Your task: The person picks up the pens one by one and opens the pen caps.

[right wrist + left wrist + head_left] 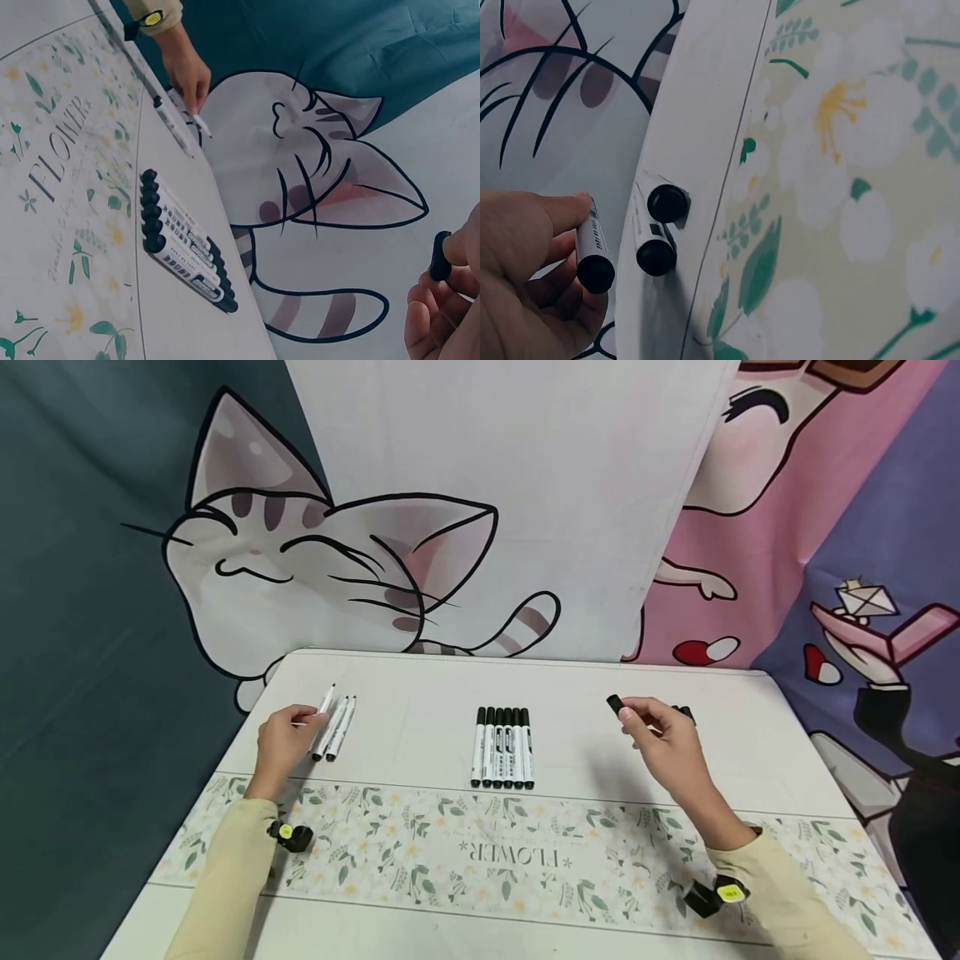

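My left hand [281, 745] pinches an uncapped marker [592, 247] at the table's [420, 877] far left — two more uncapped markers [337, 728] lie just beside it, side by side. My right hand [663, 747] holds a black cap [616, 703] between the fingertips, raised above the far right, with a few loose caps [686, 713] partly hidden behind it. Six capped markers [503, 747] sit in a tight row in the middle, past the floral runner [480, 852].
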`<state>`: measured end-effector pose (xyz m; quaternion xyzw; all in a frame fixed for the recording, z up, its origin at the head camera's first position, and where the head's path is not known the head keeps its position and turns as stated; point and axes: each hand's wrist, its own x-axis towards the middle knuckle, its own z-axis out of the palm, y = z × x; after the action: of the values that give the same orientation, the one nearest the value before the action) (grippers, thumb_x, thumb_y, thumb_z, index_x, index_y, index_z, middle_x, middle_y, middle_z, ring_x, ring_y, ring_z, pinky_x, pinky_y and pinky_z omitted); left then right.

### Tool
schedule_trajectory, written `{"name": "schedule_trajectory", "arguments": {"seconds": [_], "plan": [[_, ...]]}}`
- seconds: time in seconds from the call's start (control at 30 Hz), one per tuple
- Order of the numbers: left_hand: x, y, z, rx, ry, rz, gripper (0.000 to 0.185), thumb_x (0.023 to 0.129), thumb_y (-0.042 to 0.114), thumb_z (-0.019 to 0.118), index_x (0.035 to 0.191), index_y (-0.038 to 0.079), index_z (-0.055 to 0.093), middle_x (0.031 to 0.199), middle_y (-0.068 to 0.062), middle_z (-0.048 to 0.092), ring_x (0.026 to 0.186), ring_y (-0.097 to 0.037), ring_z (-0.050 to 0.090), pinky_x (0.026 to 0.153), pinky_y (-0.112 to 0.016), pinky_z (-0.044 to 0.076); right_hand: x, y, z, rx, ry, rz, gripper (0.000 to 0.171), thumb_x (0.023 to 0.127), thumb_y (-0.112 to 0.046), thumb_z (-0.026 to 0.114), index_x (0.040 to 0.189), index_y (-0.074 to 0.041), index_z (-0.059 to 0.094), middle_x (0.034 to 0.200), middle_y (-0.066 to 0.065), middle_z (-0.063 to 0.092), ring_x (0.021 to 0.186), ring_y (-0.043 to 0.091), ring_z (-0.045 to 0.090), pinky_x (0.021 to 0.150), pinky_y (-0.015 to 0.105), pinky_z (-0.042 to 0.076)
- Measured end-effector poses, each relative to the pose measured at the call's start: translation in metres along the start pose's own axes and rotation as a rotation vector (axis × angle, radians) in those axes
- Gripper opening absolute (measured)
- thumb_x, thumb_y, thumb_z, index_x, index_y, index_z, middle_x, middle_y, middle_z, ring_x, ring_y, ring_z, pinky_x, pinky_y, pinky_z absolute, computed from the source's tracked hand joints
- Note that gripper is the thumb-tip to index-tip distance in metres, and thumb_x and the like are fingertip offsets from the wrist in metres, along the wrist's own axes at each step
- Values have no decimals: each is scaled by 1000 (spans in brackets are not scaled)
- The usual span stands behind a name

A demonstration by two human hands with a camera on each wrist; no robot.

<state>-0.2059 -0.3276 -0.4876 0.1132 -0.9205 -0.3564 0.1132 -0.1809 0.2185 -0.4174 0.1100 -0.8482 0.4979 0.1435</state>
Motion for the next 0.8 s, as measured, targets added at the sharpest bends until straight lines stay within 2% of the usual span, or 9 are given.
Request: {"name": "schedule_trajectory", "arguments": {"seconds": [0.13, 0.27, 0.5, 0.7, 0.8], "plan": [[2, -7, 2, 2, -11, -20, 41, 102, 33, 64, 124, -2, 69, 109, -21, 70, 98, -35, 66, 71, -36, 51, 1, 2, -4, 16, -5, 35, 26, 104, -18, 61, 117, 3, 70, 90, -5, 66, 78, 6, 62, 61, 23, 53], [4, -11, 4, 12, -22, -47, 42, 102, 35, 64, 122, -2, 69, 110, -21, 70, 98, -35, 67, 71, -35, 51, 1, 5, -6, 16, 4, 85, 29, 104, -22, 62, 117, 3, 70, 94, -2, 66, 79, 6, 62, 62, 21, 54], [8, -15, 8, 35, -41, -92, 42, 101, 36, 64, 122, 0, 70, 109, -19, 70, 98, -34, 67, 70, -31, 49, 5, 8, -12, 49, 31, 165, 33, 104, -26, 63, 118, 3, 68, 89, -9, 65, 77, 9, 61, 61, 21, 53], [8, -18, 11, 38, -32, -109, 42, 99, 36, 67, 119, -1, 71, 109, -20, 71, 97, -34, 67, 74, -37, 51, 8, 8, -19, 132, 44, 232, 39, 104, -25, 63, 129, 4, 61, 92, -12, 65, 80, 5, 63, 61, 18, 52], [7, -19, 11, 40, -24, -112, 41, 99, 35, 68, 118, -1, 71, 107, -20, 71, 96, -33, 67, 75, -39, 50, 11, 10, -23, 158, 52, 251, 39, 103, -24, 63, 130, 3, 59, 90, -14, 66, 79, 4, 63, 61, 18, 52]]}}
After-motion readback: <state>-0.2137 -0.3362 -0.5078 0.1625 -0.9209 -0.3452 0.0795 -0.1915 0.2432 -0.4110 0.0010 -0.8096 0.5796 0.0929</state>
